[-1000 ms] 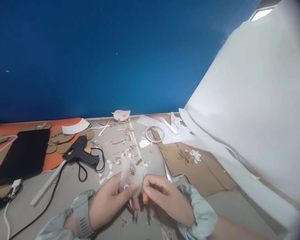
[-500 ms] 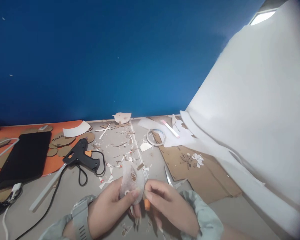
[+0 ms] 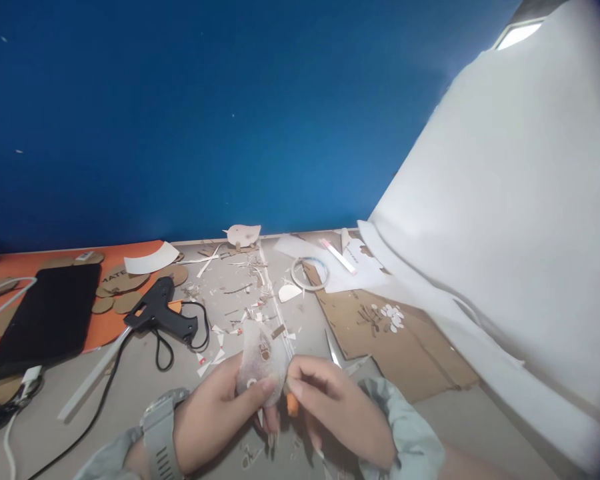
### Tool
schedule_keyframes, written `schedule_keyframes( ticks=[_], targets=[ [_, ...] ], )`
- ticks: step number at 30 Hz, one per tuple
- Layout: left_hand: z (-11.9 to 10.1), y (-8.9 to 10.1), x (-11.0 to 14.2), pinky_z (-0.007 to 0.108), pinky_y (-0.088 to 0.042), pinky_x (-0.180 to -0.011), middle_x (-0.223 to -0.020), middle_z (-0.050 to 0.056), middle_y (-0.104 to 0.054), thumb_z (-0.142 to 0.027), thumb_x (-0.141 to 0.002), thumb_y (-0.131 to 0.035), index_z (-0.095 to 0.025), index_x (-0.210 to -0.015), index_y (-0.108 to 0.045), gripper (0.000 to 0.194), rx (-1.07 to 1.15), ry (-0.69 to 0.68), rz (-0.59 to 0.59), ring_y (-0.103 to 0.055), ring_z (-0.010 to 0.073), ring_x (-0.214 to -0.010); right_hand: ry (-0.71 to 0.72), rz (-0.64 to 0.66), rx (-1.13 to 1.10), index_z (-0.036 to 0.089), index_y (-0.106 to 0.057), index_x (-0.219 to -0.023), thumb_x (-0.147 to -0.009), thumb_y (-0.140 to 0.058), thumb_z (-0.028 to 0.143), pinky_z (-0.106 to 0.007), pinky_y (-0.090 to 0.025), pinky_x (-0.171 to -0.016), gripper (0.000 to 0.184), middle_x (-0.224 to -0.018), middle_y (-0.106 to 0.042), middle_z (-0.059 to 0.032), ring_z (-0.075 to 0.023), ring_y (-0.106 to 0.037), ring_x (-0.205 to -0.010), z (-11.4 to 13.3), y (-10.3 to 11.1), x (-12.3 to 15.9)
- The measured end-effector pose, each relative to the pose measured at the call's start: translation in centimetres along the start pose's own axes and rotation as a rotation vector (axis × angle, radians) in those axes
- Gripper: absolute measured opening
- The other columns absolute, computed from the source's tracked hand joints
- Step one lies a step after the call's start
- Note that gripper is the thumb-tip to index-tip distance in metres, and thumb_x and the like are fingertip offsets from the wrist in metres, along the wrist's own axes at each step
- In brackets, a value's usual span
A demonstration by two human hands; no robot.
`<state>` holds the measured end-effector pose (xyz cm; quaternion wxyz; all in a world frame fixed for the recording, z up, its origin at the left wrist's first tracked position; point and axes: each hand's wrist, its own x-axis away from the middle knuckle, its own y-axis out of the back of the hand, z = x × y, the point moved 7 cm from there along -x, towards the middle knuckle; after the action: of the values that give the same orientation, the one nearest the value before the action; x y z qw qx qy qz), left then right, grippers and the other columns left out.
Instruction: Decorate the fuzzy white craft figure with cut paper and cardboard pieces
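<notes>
My left hand [image 3: 220,403] is closed on a pale, whitish cutout [image 3: 264,337], thumb pressed on its lower front. A brown patch with an open spot shows on the cutout's upper face, and a small white ring sits beside my thumb. My right hand [image 3: 333,403] is pinched at the cutout's right edge. An orange piece [image 3: 293,404] pokes out below its fingertips; the rest is covered by the fingers, so its kind is unclear. Scissors [image 3: 335,350] lie partly hidden behind my right hand. A pale bird-shaped cutout [image 3: 243,235] stands at the wall.
On the left are a black glue gun [image 3: 161,313] with its cord, a black tablet [image 3: 45,317] and cardboard discs [image 3: 130,281]. Paper scraps [image 3: 220,343] litter the middle. To the right lie a tape roll [image 3: 309,285], a marker [image 3: 338,257] and a cardboard sheet [image 3: 405,363].
The view has shifted very slightly. Both hands keep nearly the same pose, with the pale cutout and the orange piece still in them.
</notes>
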<state>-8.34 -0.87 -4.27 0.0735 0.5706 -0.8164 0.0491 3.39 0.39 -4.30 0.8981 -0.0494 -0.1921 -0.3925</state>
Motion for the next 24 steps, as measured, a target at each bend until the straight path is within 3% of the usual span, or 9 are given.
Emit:
schedule_keyframes(
  ticks=[11, 17, 24],
  targets=[
    [-0.02, 0.04, 0.07, 0.025, -0.047, -0.061, -0.058, 0.002, -0.064, -0.043, -0.088, -0.046, -0.017, -0.071, -0.056, 0.032, -0.038, 0.023, -0.032, -0.059, 0.0149, -0.058, 0.042, 0.006, 0.009, 0.018, -0.042, -0.068, -0.088, -0.046, 0.041, -0.012, -0.025, -0.032, 0.031, -0.063, -0.054, 0.0028, -0.0028, -0.046, -0.037, -0.12, -0.08, -0.08],
    [-0.14, -0.08, 0.07, 0.024, -0.046, -0.056, -0.056, 0.001, -0.063, -0.044, -0.087, -0.048, -0.017, -0.069, -0.055, 0.034, -0.035, 0.023, -0.024, -0.058, 0.014, -0.054, 0.066, 0.006, -0.024, 0.017, -0.043, -0.067, -0.088, -0.047, 0.039, -0.012, -0.032, -0.036, 0.03, -0.066, -0.058, 0.0012, -0.0035, -0.048, -0.04, 0.27, -0.07, -0.1],
    [0.21, 0.04, -0.03, 0.024, -0.046, -0.058, -0.056, 0.001, -0.063, -0.043, -0.088, -0.048, -0.016, -0.073, -0.056, 0.031, -0.03, 0.036, -0.036, -0.058, 0.0142, -0.055, 0.055, 0.017, -0.021, 0.017, -0.044, -0.068, -0.088, -0.045, 0.038, -0.013, -0.032, -0.037, 0.029, -0.065, -0.057, 0.0016, -0.0046, -0.051, -0.041, 0.04, -0.1, -0.25]
  ],
)
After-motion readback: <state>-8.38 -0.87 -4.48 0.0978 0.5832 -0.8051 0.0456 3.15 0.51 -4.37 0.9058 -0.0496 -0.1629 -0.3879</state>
